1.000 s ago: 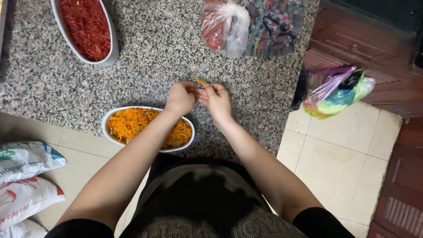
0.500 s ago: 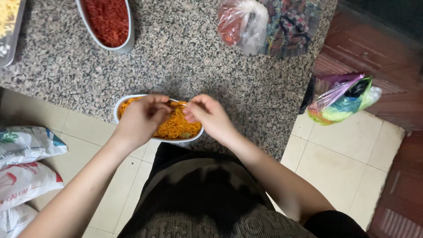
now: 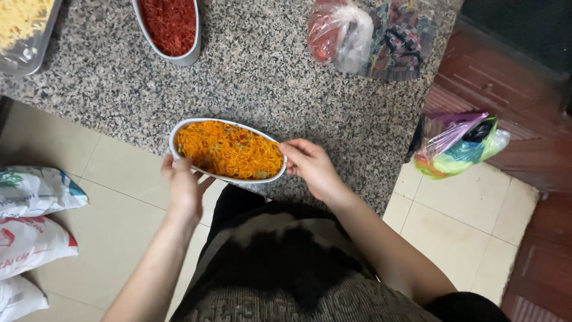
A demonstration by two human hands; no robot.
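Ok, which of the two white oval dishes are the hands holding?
The dish of orange shreds at the counter's near edge: left hand and right hand grip its ends. The red-filled dish sits untouched at the far side.

Glossy white ceramic dish (image 3: 179, 132), speckled polished granite counter (image 3: 268, 77), crinkly plastic bags (image 3: 456, 146)

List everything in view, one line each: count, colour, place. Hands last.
oval dish of orange shreds: one, white dish, counter's near edge, held at both ends
oval dish of red shreds: one, white, counter top left
tray of yellow shreds: one, clear, far left corner
granite counter: one, speckled grey
plastic bags: a clump, clear and patterned, counter top right
colourful bag: one, purple and green, on the floor at right
sacks: three, white, on the floor at left
left hand: grips dish's left end
right hand: grips dish's right end
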